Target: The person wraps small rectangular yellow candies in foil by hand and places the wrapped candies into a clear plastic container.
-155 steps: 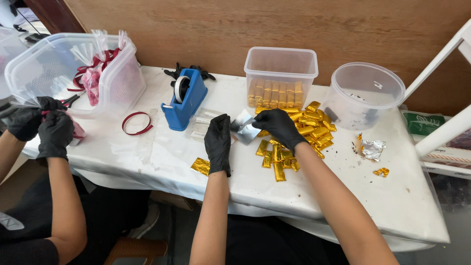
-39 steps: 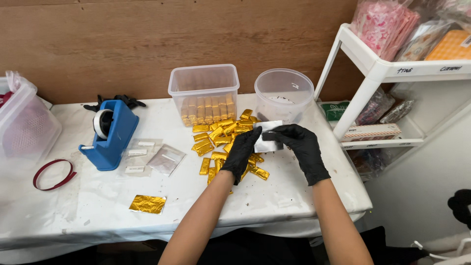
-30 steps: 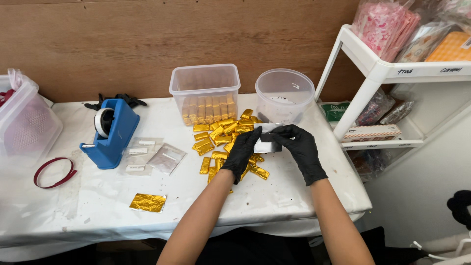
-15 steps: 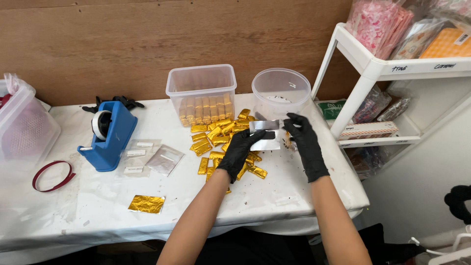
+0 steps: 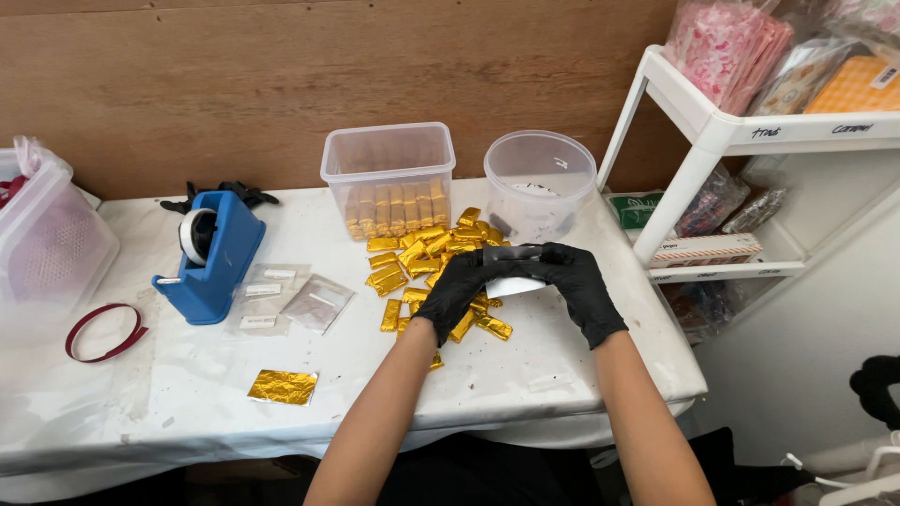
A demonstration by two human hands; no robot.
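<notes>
Both my hands wear black gloves and hold one small clear pouch [image 5: 511,284] with a white strip above the table. My left hand [image 5: 459,289] grips its left side and my right hand [image 5: 577,286] grips its right side and top edge. Under and behind them lies a pile of gold foil-wrapped bars [image 5: 419,265]. A single flat gold foil piece [image 5: 282,386] lies near the table's front edge, left of my left arm.
A square clear tub [image 5: 389,178] with gold bars and a round clear tub [image 5: 540,185] stand at the back. A blue tape dispenser [image 5: 211,255], several clear pouches [image 5: 286,298], a red ring [image 5: 103,331] and a large clear bin [image 5: 47,245] sit left. A white shelf unit [image 5: 722,141] stands right.
My view swung right from the table's left part and another person's gloved hands left it. In the last second both hands drew the pouch slightly toward me.
</notes>
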